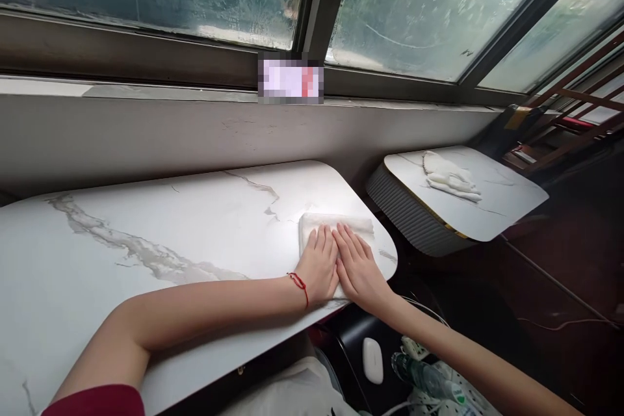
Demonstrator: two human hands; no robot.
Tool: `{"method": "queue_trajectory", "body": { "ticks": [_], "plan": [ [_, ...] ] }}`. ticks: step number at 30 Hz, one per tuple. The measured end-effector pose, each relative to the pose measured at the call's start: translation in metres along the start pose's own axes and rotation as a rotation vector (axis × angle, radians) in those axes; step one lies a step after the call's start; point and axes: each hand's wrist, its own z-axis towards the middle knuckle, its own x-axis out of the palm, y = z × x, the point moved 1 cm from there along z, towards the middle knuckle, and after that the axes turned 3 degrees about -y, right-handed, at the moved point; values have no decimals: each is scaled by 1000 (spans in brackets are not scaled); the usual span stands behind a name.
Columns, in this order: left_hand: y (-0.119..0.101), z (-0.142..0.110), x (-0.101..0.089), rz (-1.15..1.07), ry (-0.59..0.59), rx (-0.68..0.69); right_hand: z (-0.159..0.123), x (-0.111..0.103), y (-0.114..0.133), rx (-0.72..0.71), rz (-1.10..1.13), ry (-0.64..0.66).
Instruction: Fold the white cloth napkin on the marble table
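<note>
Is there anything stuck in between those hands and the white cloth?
Nothing that I can see. The left hand and right hand both rest right on the white cloth, which lies on the table. Under the palms is hidden.

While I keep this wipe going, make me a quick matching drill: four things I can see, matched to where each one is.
Things
1. flat white rectangular cloth
2. thin red cord bracelet
3. crumpled white cloth
4. smooth white rounded case

Places
A. on the smaller, white marble-patterned table
B. beneath the left hand and right hand
C. on the glossy black surface
D. around the left hand's wrist

Pairs: 1-B, 2-D, 3-A, 4-C
</note>
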Motion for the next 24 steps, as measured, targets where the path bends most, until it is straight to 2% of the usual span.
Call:
{"method": "queue_trajectory", "body": {
  "ticks": [2, 5, 11, 17, 24],
  "plan": [
    [4, -2, -4, 7, 37, -5, 6, 2, 5, 2, 0, 1],
    [22, 3, -7, 25, 69, -55, 28, 14, 3, -15, 23, 4],
    [76, 15, -6, 64, 86, -231, 98, 50, -8, -82, 118, 27],
    [134, 23, 0, 59, 11, -339, 165, 80, -6, -123, 175, 51],
    [182, 23, 6, 80, -53, -363, 209, 101, 3, -120, 202, 64]
  ]
}}
